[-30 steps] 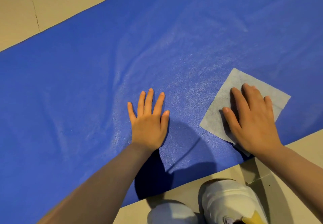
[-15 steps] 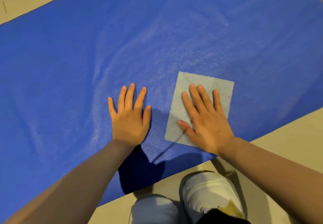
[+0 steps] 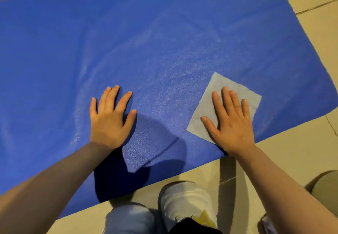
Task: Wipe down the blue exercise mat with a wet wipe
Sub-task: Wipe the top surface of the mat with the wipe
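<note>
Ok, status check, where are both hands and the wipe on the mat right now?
Left hand flat on blue mat, bracing. Right hand flat, pressing wet wipe near the mat's near right corner. Nothing in the way on the mat.

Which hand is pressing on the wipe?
The right hand: it lies flat on the wipe near the mat's corner. The left hand rests on bare mat.
</note>
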